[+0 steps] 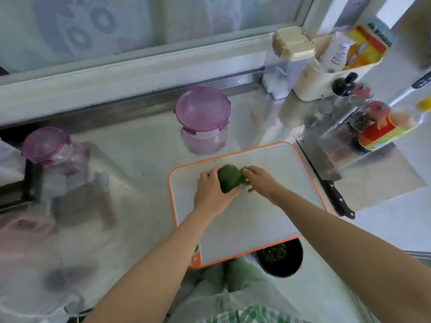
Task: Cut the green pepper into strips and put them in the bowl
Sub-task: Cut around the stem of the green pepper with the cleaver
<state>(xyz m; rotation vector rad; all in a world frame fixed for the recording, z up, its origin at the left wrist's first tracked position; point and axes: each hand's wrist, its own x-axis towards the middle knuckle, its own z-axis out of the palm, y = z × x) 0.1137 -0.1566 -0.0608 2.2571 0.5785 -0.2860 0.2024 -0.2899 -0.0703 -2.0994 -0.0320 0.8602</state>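
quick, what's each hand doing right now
Left hand: holds the green pepper on the cutting board.
Right hand: grips the pepper's other end; the knife lies untouched.

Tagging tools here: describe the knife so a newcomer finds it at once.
Find the white, orange-rimmed cutting board on the steel counter. The knife lies flat just off the board's right edge, handle toward the person. It alone has a broad shiny blade and black handle; its neighbours are labelled bottles.
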